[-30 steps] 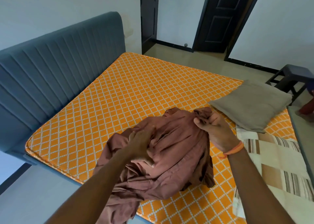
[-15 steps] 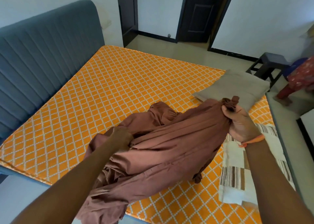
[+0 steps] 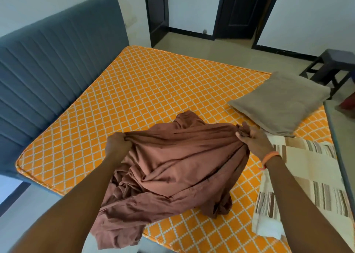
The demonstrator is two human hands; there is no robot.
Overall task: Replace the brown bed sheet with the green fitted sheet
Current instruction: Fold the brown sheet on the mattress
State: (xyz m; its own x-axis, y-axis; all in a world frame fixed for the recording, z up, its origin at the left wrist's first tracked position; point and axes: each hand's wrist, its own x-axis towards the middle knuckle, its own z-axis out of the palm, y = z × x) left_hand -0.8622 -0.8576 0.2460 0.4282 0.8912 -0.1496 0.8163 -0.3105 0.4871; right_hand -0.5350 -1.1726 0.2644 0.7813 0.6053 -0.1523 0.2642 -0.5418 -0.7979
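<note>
The brown bed sheet (image 3: 172, 168) is bunched in a loose heap at the near edge of the bare orange diamond-patterned mattress (image 3: 146, 91). My left hand (image 3: 117, 145) grips a gathered fold on the heap's left side. My right hand (image 3: 253, 139), with an orange band at the wrist, grips a bunched corner on its right. The cloth is stretched taut between the two hands, and part of it hangs over the bed's near edge. No green fitted sheet is in view.
A grey-beige pillow (image 3: 278, 103) lies at the mattress's right corner, with a striped patchwork blanket (image 3: 307, 185) beside my right arm. The blue padded headboard (image 3: 48, 64) runs along the left. A dark stool (image 3: 334, 66) stands on the floor at right, dark doors behind.
My hands have moved apart, my left shifting left, pulling the brown sheet taut between them. My view has swung back to the left.
</note>
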